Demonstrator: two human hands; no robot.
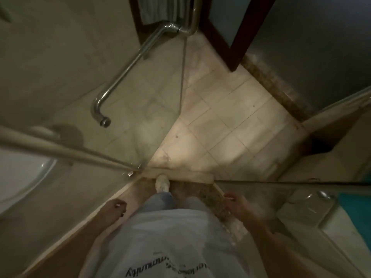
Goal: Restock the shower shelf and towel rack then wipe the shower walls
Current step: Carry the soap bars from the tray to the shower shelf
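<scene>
Currently both empty: left hand loosely curled, right hand relaxed, blurred. Striped towel hangs beyond chrome handle, well apart. Likely risk: shoe catching threshold, stumbling into glass door.

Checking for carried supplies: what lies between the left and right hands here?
In the head view, only the person's legs in jeans lie between the left hand and right hand; neither holds anything.
</scene>
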